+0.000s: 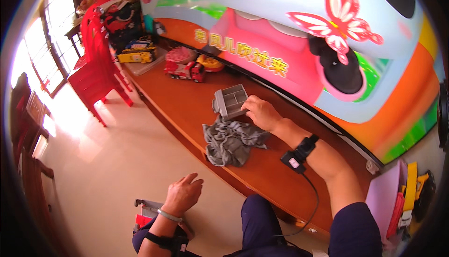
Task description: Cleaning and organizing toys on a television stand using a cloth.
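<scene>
A grey plastic tray with several compartments [232, 99] rests on the wooden TV cabinet, a handle-like piece on its left side. At its right edge is my right hand [263, 113], fingers bent and gripping the rim. Just in front of the tray lies a crumpled grey cloth [230, 141], its far edge against the tray. My left hand [184, 194] is held empty over the floor, fingers loosely apart. Below it, by my knee, a red and grey plastic object [146, 215] is partly hidden by my forearm.
A large lit screen [280, 46] stands along the back of the cabinet [177, 112]. A red toy truck [185, 71], a yellow toy [209, 62] and a pink basket [180, 55] sit at its far left. A red chair [91, 74] stands leftward; toys [409, 191] lie at right.
</scene>
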The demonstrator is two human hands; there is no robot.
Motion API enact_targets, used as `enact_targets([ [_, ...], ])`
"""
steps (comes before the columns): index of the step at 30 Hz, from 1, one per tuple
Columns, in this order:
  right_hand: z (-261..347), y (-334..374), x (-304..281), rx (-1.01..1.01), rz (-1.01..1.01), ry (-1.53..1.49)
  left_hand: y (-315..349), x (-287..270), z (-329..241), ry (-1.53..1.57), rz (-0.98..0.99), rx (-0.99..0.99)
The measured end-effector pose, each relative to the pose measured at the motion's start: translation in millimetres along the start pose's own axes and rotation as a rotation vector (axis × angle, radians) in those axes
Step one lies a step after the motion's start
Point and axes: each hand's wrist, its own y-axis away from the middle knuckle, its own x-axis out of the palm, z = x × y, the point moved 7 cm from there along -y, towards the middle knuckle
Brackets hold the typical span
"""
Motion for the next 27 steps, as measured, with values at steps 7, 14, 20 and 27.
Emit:
enact_targets([
  [7,69,97,-145,-0.300,0.385,0.174,-8,-1,15,0.107,-0.025,-0.098],
  [14,129,281,-365,0.387,0.368,0.619,-15,75,100,0.296,-0.029,0.247],
  [20,183,426,-459,0.881,0.008,0.955,-35,115,132,0.334,0.068,0.234],
  [27,129,420,-421,0.827,0.251,1.026,-53,105,94,0.286,0.059,0.123],
])
